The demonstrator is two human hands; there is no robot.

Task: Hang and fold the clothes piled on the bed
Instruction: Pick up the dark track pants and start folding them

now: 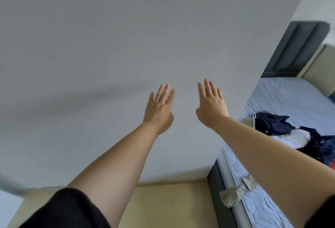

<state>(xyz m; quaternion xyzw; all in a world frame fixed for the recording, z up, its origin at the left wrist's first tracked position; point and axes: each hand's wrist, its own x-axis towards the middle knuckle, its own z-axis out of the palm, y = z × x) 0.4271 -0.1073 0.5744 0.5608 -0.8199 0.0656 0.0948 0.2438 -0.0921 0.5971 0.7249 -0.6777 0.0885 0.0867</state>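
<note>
As far as the view shows, the task has hardly begun. No garment here is folded or on a hanger, and neither hand has hold of any cloth. The left hand (159, 108) and the right hand (211, 106) are both stretched out ahead at arm's length with their backs toward the camera. Their fingers are straight and close together, the thumbs are out to the side, and they hold nothing. They are side by side with a gap between them, raised in front of a plain grey wall (126, 37).

The pile of clothes (272, 124) lies well off to the right of the right hand and lower down, beyond the right forearm, on the near part of the bed (290, 93). It is a loose, crumpled heap of mostly dark navy fabric, bunched and creased. A white garment (297, 136) sits in the middle and a spot of red (330, 164) shows at the far right edge. The right arm covers part of the heap, so I cannot tell how many pieces it holds. By the look of it, all the hanging and folding is yet to be done.

Past the pile, toward the dark grey headboard (299, 46), the mattress has a pale blue quilted cover. Below the hands is a beige floor (172, 200), and a black sleeve (68, 207) covers the left upper arm.
</note>
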